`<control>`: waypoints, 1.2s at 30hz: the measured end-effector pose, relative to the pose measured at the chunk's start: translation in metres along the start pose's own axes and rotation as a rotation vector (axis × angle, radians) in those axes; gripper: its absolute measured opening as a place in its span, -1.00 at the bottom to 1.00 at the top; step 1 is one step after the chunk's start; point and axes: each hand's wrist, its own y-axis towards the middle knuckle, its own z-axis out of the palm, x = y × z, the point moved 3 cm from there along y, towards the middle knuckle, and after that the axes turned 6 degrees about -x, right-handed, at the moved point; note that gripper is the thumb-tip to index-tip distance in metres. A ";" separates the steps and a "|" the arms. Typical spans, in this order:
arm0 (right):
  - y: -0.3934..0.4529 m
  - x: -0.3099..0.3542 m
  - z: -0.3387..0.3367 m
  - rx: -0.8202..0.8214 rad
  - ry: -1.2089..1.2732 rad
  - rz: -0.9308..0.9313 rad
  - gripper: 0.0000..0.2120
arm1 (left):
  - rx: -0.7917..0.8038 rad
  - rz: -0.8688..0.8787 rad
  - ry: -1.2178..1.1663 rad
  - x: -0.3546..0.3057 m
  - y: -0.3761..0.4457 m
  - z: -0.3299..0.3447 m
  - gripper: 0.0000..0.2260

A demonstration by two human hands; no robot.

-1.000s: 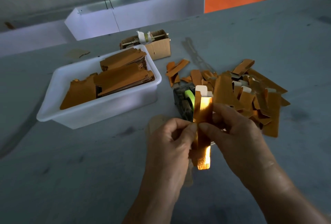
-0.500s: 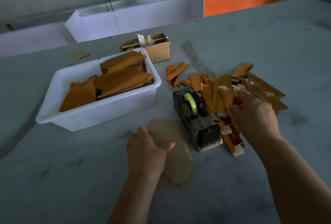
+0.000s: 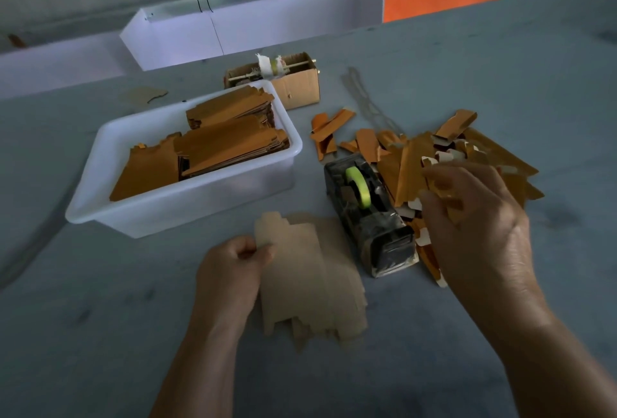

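Tan card blanks (image 3: pixel 310 284) lie on the table (image 3: pixel 100 334); the left hand (image 3: pixel 230 270) pinches the top one's corner. The right hand (image 3: pixel 474 227) curls over the gold pile (image 3: pixel 410 164), grip unclear. Next, probably lifting that blank free to fold.

I have a single view, from the wide-angle camera worn on the person's head. It faces forward and steeply down over the grey table (image 3: pixel 500 83), near enough that both forearms (image 3: pixel 200 367) rise from the bottom edge. The left hand (image 3: pixel 230 270), pinching the tan card blank (image 3: pixel 300 284), and the right hand (image 3: pixel 474 217) sit low in the frame. The white tub (image 3: pixel 187 214) lies left of centre, and the white trough (image 3: pixel 267 27) closes the top, far off.
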 end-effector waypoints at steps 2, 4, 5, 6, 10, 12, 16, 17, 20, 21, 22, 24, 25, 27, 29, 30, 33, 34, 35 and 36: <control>-0.005 0.004 -0.004 0.008 0.064 0.030 -0.80 | -0.047 0.080 -0.007 -0.013 -0.007 -0.009 -0.82; -0.013 0.009 -0.005 0.067 0.164 0.083 -0.78 | -0.003 0.104 -0.093 -0.026 -0.015 -0.015 -0.85; -0.019 0.012 -0.003 0.127 0.221 0.120 -0.75 | 0.056 0.098 -0.143 -0.032 -0.021 -0.015 -0.86; -0.026 0.017 -0.001 0.203 0.277 0.167 -0.73 | 0.122 0.089 -0.192 -0.038 -0.026 -0.014 -0.88; -0.047 0.030 0.015 0.505 0.505 0.438 -0.62 | 0.294 0.069 -0.321 -0.050 -0.044 -0.006 -0.86; -0.055 0.027 0.021 0.557 0.640 0.596 -0.76 | 0.354 0.029 -0.356 -0.051 -0.051 0.000 -0.73; -0.062 0.018 0.027 0.551 0.808 0.746 -0.74 | 0.434 -0.083 -0.398 -0.048 -0.066 0.014 -0.56; -0.062 0.017 0.027 0.538 0.823 0.741 -0.71 | 0.418 -0.098 -0.403 -0.047 -0.069 0.017 -0.54; -0.062 0.015 0.026 0.516 0.807 0.700 -0.82 | 0.363 -0.100 -0.387 -0.045 -0.070 0.021 -0.64; -0.061 0.013 0.025 0.506 0.759 0.665 -0.89 | 0.352 -0.093 -0.382 -0.045 -0.070 0.022 -0.71; -0.060 0.011 0.024 0.489 0.704 0.617 -0.90 | 0.348 -0.086 -0.377 -0.044 -0.070 0.022 -0.76; -0.058 0.009 0.021 0.449 0.630 0.534 -0.89 | 0.350 -0.070 -0.364 -0.044 -0.070 0.022 -0.82; -0.057 0.010 0.020 0.430 0.597 0.499 -0.90 | 0.349 -0.062 -0.355 -0.044 -0.070 0.023 -0.84; -0.057 0.013 0.016 0.369 0.449 0.375 -0.94 | 0.322 -0.037 -0.324 -0.044 -0.071 0.024 -0.88; -0.058 0.018 0.013 0.304 0.296 0.237 -0.93 | 0.272 -0.013 -0.292 -0.044 -0.071 0.025 -0.92; -0.060 0.021 0.012 0.283 0.275 0.199 -0.90 | 0.256 -0.002 -0.274 -0.045 -0.072 0.026 -0.93; -0.064 0.027 0.011 0.288 0.352 0.188 -0.85 | 0.272 0.013 -0.248 -0.046 -0.074 0.028 -0.94; -0.065 0.030 0.010 0.316 0.413 0.211 -0.81 | 0.293 0.013 -0.255 -0.046 -0.075 0.028 -0.94; -0.066 0.032 0.011 0.354 0.499 0.243 -0.75 | 0.319 0.018 -0.259 -0.047 -0.077 0.028 -0.95; -0.067 0.032 0.012 0.393 0.579 0.267 -0.71 | 0.341 0.027 -0.261 -0.048 -0.078 0.028 -0.97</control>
